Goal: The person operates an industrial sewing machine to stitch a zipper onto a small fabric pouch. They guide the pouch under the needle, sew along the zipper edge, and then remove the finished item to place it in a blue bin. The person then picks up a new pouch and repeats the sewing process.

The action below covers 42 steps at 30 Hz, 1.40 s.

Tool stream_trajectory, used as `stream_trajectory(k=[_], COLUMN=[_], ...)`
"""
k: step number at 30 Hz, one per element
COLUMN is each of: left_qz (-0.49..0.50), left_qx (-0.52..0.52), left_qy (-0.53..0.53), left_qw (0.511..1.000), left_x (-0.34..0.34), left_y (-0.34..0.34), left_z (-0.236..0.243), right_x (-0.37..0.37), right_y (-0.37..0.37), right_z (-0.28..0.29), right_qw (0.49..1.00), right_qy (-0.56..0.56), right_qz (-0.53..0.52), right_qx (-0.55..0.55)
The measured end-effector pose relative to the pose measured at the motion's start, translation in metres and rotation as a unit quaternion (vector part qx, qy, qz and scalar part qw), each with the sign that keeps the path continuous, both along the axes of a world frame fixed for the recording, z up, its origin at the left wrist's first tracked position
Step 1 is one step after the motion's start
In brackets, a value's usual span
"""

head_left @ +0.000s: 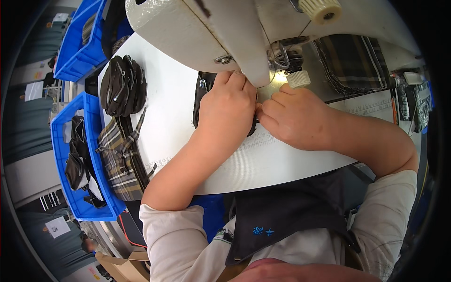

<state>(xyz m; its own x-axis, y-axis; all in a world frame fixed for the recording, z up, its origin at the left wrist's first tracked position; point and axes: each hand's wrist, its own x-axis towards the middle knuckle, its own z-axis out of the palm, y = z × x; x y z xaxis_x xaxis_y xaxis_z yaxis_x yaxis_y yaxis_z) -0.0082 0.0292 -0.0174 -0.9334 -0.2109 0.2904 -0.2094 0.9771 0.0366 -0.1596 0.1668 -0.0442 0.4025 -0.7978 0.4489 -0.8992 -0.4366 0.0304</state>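
A dark fabric piece with a zipper (201,101) lies flat on the white sewing table, partly under the head of a sewing machine (188,37). My left hand (228,105) presses over this piece with bent fingers, gripping it; the fingertips are partly hidden by the machine head. Close beside it, just right of the needle area, my right hand (298,117) is closed, its fingers curled and thumb tucked in near the piece's right edge. Whatever those fingers pinch is hidden. A small lamp lights the metal plate between the hands.
Left on the table sit a stack of dark zippered pieces (123,87) and plaid fabric (117,162). Blue bins (87,216) stand beyond the left edge. Folded plaid cloth (354,61) lies right of the machine. A printed ruler strip (376,107) crosses the tabletop.
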Motion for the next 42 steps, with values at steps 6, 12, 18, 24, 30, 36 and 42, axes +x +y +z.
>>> stream_trajectory(k=[6, 12, 18, 24, 30, 36, 42], left_qz=[-0.037, -0.097, -0.107, -0.085, -0.137, -0.064, -0.054], left_qx=[0.093, 0.125, 0.112, 0.204, 0.096, 0.141, 0.169], left_qy=[0.086, -0.022, -0.059, -0.010, 0.072, -0.058, -0.096], left_qw=[0.991, 0.987, 0.986, 0.975, 0.983, 0.986, 0.979], left_x=[0.012, 0.033, 0.032, 0.032, 0.018, 0.030, 0.034], left_y=[-0.010, -0.002, -0.001, -0.006, -0.012, -0.009, -0.009], left_z=[0.014, 0.049, 0.034, 0.033, 0.026, 0.044, 0.045], right_x=[-0.001, -0.001, -0.003, -0.005, 0.007, -0.010, -0.002], right_y=[-0.001, 0.001, 0.003, 0.002, 0.009, 0.001, -0.001], right_z=[-0.001, 0.002, 0.001, 0.009, 0.004, 0.014, 0.009], right_qw=[1.000, 1.000, 0.999, 0.999, 0.997, 0.999, 0.997], right_qy=[-0.012, -0.030, -0.010, 0.000, -0.013, -0.032, -0.060], right_qz=[0.002, 0.008, -0.031, -0.030, 0.079, -0.014, -0.047], right_qx=[-0.020, -0.002, -0.021, -0.037, 0.006, 0.000, 0.018])
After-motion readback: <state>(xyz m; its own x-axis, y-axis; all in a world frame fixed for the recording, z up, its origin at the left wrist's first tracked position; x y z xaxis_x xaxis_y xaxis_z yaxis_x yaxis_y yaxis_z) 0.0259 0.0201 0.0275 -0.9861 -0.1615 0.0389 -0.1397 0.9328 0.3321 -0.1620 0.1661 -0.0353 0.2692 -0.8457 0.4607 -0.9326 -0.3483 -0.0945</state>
